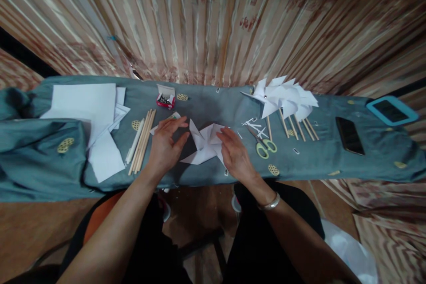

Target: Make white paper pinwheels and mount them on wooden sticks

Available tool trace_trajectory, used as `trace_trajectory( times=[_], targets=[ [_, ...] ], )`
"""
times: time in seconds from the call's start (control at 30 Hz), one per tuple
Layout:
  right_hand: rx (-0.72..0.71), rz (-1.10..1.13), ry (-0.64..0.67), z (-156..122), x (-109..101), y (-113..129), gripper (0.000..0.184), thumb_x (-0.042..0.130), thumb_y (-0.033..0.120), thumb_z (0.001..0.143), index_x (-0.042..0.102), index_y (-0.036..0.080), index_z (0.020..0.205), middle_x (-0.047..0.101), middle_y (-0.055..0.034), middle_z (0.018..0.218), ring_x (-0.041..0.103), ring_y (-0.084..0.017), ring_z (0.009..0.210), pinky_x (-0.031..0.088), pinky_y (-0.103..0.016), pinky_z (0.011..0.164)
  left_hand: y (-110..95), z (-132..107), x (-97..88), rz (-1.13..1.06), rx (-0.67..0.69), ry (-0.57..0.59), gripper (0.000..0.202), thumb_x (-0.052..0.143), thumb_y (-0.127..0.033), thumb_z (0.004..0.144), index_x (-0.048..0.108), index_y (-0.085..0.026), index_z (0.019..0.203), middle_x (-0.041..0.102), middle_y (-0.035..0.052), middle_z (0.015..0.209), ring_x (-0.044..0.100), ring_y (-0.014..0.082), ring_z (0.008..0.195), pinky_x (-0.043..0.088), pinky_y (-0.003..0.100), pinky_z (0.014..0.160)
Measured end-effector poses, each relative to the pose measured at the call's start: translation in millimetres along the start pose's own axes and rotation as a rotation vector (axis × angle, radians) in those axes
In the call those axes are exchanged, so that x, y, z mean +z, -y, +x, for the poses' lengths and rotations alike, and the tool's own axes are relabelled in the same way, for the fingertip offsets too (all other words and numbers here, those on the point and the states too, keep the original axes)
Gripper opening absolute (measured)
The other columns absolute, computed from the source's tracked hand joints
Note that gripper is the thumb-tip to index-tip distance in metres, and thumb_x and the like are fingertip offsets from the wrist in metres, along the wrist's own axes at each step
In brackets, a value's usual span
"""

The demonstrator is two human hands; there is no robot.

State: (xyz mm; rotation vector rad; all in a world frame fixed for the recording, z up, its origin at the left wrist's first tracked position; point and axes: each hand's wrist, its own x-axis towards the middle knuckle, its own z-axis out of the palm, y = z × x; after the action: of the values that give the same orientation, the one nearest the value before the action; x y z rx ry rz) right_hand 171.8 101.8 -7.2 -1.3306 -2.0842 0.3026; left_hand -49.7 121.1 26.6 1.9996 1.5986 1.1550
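A white paper pinwheel (pixel 207 147) without a stick lies on the cloth between my hands, its blades pointing outward. My left hand (pixel 166 144) hovers at its left, fingers apart and holding nothing. At the pinwheel's right blade is my right hand (pixel 234 151), its fingers stretched out over the paper edge; whether they press on it is hard to tell. Several wooden sticks (pixel 143 142) and a white pen (pixel 136 141) lie left of my left hand. Green-handled scissors (pixel 264 145) rest right of my right hand, by thin paper scraps (pixel 255 127).
White paper sheets (pixel 83 106) are stacked at the left. A small red box (pixel 165 97) of metal pins stands open at the back. Several pinwheels on sticks (pixel 286 97) lie overlapped at the right, before a dark phone (pixel 350 135) and a blue-framed device (pixel 392 111). A curtain (pixel 213 22) hangs behind.
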Motion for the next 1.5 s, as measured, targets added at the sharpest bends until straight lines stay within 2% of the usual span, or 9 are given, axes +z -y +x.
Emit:
trace_trajectory(
  times=[0.17, 0.33, 0.43, 0.6, 0.83, 0.97, 1.1, 1.27, 1.5],
  targets=[
    [0.13, -0.014, -0.052, 5.0, -5.3, 0.6, 0.037, 0.043, 0.023, 0.093, 0.058, 0.014, 0.126, 0.069, -0.0138, 0.113, 0.063, -0.026, 0.106, 0.049, -0.044, 0.097, 1.1, -3.3, -0.8, -0.016, -0.044, 0.061, 0.036, 0.056, -0.031, 0.084, 0.065, -0.017, 0.116, 0.074, 0.0066, 0.098, 0.062, 0.0248, 0.104, 0.046, 0.044, 0.097],
    [0.287, -0.003, -0.002, 6.9, -4.6, 0.1, 0.042, 0.054, 0.031, 0.087, 0.057, 0.014, 0.126, 0.073, -0.0103, 0.097, 0.067, -0.024, 0.084, 0.054, -0.039, 0.08, 4.2, -11.4, 1.6, -0.054, -0.171, 0.131, 0.041, 0.055, -0.037, 0.085, 0.064, -0.016, 0.119, 0.073, 0.0084, 0.099, 0.066, 0.0213, 0.08, 0.054, 0.036, 0.076],
    [0.343, 0.064, -0.006, 10.0, -3.8, 0.1, 0.043, 0.056, 0.033, 0.085, 0.057, 0.016, 0.125, 0.073, -0.008, 0.095, 0.068, -0.022, 0.078, 0.054, -0.036, 0.075, 7.9, -16.1, 4.5, -0.088, -0.196, 0.189, 0.041, 0.055, -0.037, 0.084, 0.064, -0.017, 0.119, 0.073, 0.0083, 0.099, 0.069, 0.0216, 0.081, 0.055, 0.034, 0.074],
    [0.408, 0.137, -0.011, 15.3, -2.0, 1.6, 0.047, 0.062, 0.034, 0.082, 0.057, 0.016, 0.125, 0.074, -0.0078, 0.095, 0.069, -0.022, 0.076, 0.056, -0.036, 0.073, 13.0, -18.3, 10.1, -0.145, -0.23, 0.264, 0.042, 0.057, -0.037, 0.082, 0.063, -0.019, 0.119, 0.075, 0.0073, 0.094, 0.071, 0.0239, 0.083, 0.056, 0.038, 0.079],
    [0.501, 0.327, -0.034, 15.2, 6.2, -2.9, 0.052, 0.069, 0.027, 0.076, 0.055, 0.018, 0.126, 0.075, -0.0081, 0.098, 0.071, -0.021, 0.079, 0.059, -0.037, 0.074, 15.7, -16.8, 15.7, -0.244, -0.299, 0.232, 0.049, 0.06, -0.037, 0.081, 0.056, -0.018, 0.126, 0.075, 0.0094, 0.096, 0.072, 0.0251, 0.086, 0.058, 0.041, 0.08],
    [0.543, 0.47, -0.08, 17.0, 9.4, -4.8, 0.049, 0.067, 0.022, 0.076, 0.057, 0.018, 0.123, 0.075, -0.0079, 0.098, 0.072, -0.021, 0.083, 0.059, -0.037, 0.079, 16.5, -15.9, 19.8, -0.425, -0.42, 0.189, 0.065, 0.06, -0.036, 0.083, 0.04, -0.016, 0.141, 0.074, 0.0096, 0.096, 0.072, 0.0241, 0.082, 0.06, 0.042, 0.078],
    [0.583, 0.638, -0.116, 20.7, 10.7, -5.8, 0.047, 0.067, 0.023, 0.075, 0.058, 0.018, 0.12, 0.075, -0.007, 0.096, 0.072, -0.021, 0.085, 0.059, -0.036, 0.079, 13.3, -12.5, 24.4, -0.616, -0.621, 0.153, 0.063, 0.057, -0.031, 0.086, 0.035, -0.017, 0.144, 0.074, 0.0084, 0.094, 0.073, 0.0243, 0.084, 0.06, 0.043, 0.078],
    [0.643, 0.884, -0.152, 22.9, 12.4, -7.9, 0.047, 0.072, 0.028, 0.069, 0.06, 0.02, 0.114, 0.075, -0.0044, 0.094, 0.071, -0.02, 0.084, 0.058, -0.034, 0.077, -3.2, -7.0, 24.9, -0.905, -0.749, 0.142, 0.053, 0.064, -0.034, 0.081, 0.05, -0.019, 0.13, 0.073, 0.0064, 0.098, 0.072, 0.0199, 0.083, 0.057, 0.037, 0.082],
    [0.663, 1.055, -0.187, 22.8, 11.4, -5.7, 0.05, 0.077, 0.032, 0.063, 0.061, 0.023, 0.11, 0.073, -0.0011, 0.089, 0.068, -0.019, 0.08, 0.055, -0.033, 0.075, -15.6, -3.4, 25.3, -1.021, -0.785, 0.121, 0.049, 0.085, -0.029, 0.052, 0.065, -0.015, 0.094, 0.073, 0.0032, 0.087, 0.067, 0.0169, 0.077, 0.052, 0.028, 0.075]
  ],
)
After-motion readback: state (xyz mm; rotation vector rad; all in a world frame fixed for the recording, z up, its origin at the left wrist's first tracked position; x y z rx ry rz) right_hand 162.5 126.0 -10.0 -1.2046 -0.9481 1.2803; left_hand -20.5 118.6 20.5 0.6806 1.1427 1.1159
